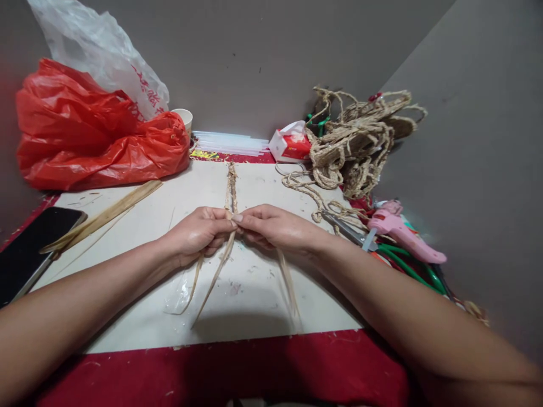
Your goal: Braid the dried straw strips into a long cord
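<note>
My left hand (203, 232) and my right hand (271, 226) meet over the middle of the white board (139, 308). Both are closed, thumbs and fingertips pinching a narrow braid of dried plant fibre (231, 183) at its near end. The braid runs away from me to the board's far part. Loose strands hang toward me: one fibre strand (218, 271) from between the hands, one below my left hand, and another strand (287, 277) below my right hand. The fingers hide the exact crossing of the strands.
A red plastic bag (93, 135), a phone (31, 243) and a dried leaf strip (114, 209) lie left. White sticks (231, 142) and a tissue pack (291, 144) stand behind. Coiled fibre rope (360, 138), scissors (345, 226) and a pink glue gun (401, 229) are right.
</note>
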Demonstrator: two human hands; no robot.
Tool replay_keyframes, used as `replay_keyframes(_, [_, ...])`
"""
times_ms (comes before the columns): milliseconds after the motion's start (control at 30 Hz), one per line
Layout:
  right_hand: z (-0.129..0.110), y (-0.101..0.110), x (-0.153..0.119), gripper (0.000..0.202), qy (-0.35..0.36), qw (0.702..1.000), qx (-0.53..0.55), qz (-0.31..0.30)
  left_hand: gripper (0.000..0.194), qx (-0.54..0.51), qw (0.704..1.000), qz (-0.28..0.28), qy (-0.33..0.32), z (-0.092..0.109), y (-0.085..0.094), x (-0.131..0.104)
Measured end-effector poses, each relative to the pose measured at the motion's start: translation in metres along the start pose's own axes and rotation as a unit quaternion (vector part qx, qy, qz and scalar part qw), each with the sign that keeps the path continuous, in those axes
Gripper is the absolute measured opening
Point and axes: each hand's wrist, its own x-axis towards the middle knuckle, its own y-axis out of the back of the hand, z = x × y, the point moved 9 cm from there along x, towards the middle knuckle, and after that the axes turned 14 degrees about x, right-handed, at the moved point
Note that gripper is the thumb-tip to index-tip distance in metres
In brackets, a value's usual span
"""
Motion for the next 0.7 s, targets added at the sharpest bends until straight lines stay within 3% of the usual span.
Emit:
replay_keyframes(133, [-0.001, 0.005, 0.002, 0.036, -0.010, 0.999, -0.019, -0.025, 0.013, 0.050, 0.999, -0.009, 0.003, 0.002, -0.002, 0.001])
replay_keyframes(233, [0.003, 0.005, 0.004, 0.037, -0.028, 0.998, 0.042, -0.025, 0.013, 0.133, 0.990, 0.034, -0.026, 0.008, 0.006, 0.001])
replay_keyframes(333, [0.006, 0.004, 0.005, 0.037, -0.020, 0.995, 0.099, 0.018, 0.017, 0.258, 0.960, 0.085, -0.070, 0.019, 0.015, -0.003])
replay_keyframes(500, [0.008, 0.004, 0.000, 0.030, -0.006, 0.986, 0.135, 0.094, 0.027, 0.446, 0.876, 0.136, -0.122, 0.038, 0.016, -0.019])
replay_keyframes(633, [0.009, 0.002, -0.003, 0.029, 0.000, 0.975, 0.193, 0.111, 0.026, 0.569, 0.783, 0.201, -0.147, 0.046, 0.006, -0.032])
replay_keyframes(700, [0.012, -0.001, -0.003, 0.034, -0.005, 0.968, 0.227, 0.109, 0.025, 0.628, 0.736, 0.206, -0.145, 0.043, -0.002, -0.034])
